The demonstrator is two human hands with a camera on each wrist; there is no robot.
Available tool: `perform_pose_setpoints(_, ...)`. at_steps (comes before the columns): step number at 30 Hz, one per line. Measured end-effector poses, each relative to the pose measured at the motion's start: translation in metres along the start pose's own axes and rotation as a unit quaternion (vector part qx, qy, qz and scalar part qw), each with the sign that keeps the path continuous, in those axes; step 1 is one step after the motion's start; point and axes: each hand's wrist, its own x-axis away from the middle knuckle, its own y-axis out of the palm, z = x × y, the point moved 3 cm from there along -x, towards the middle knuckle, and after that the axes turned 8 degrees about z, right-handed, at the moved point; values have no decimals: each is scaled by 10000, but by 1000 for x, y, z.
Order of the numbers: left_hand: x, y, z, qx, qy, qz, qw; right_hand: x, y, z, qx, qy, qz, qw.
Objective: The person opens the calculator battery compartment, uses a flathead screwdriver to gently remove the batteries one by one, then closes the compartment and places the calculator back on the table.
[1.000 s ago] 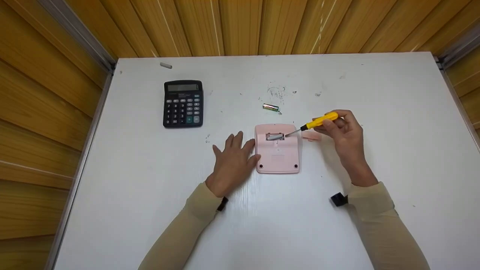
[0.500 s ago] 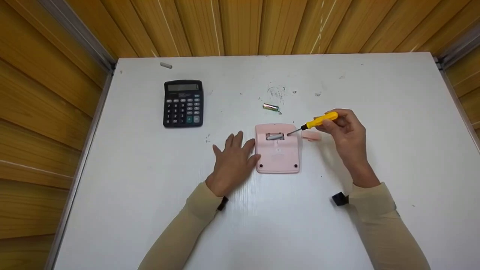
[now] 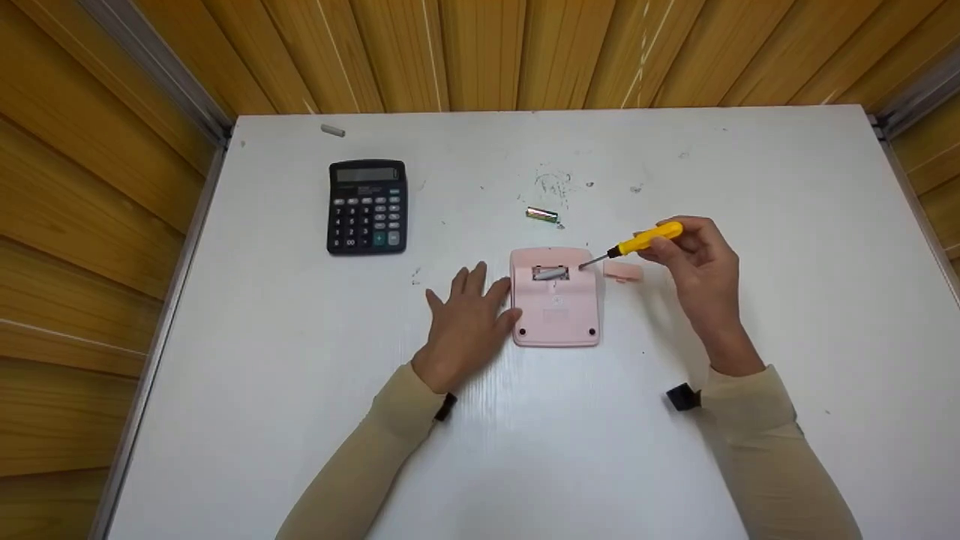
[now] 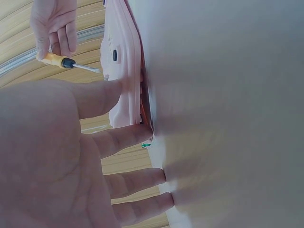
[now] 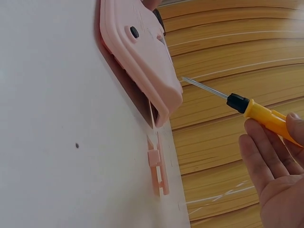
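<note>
A pink calculator lies face down on the white table, its battery slot showing a grey battery set at a slant. My left hand rests beside it with fingers spread, thumb and index finger touching its left edge. In my right hand a yellow-handled screwdriver is pinched between thumb and fingers. Its tip points down-left over the calculator's back, right of the slot; in the right wrist view the screwdriver's shaft stands clear of the pink shell. The pink battery cover lies just right of the calculator.
A shiny battery lies behind the pink calculator. Farther left stands a black calculator, face up, with a grey battery near the table's back edge. Wooden panels rise behind and at the left.
My right hand has drawn the screwdriver slightly right and back, its tip moving from the slot's right end to the shell beside it. My left hand and the pink calculator have stayed put.
</note>
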Motion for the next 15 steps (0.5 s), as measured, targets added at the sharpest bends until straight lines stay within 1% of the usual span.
perform_pose_setpoints(5, 0, 0, 0, 7, 2, -19, 10000, -1, -2, -1, 173, -46, 92, 9998)
perform_pose_setpoints(15, 0, 0, 0, 23, -46, -72, 10000, -4, -8, -4, -45, -143, 178, 9997)
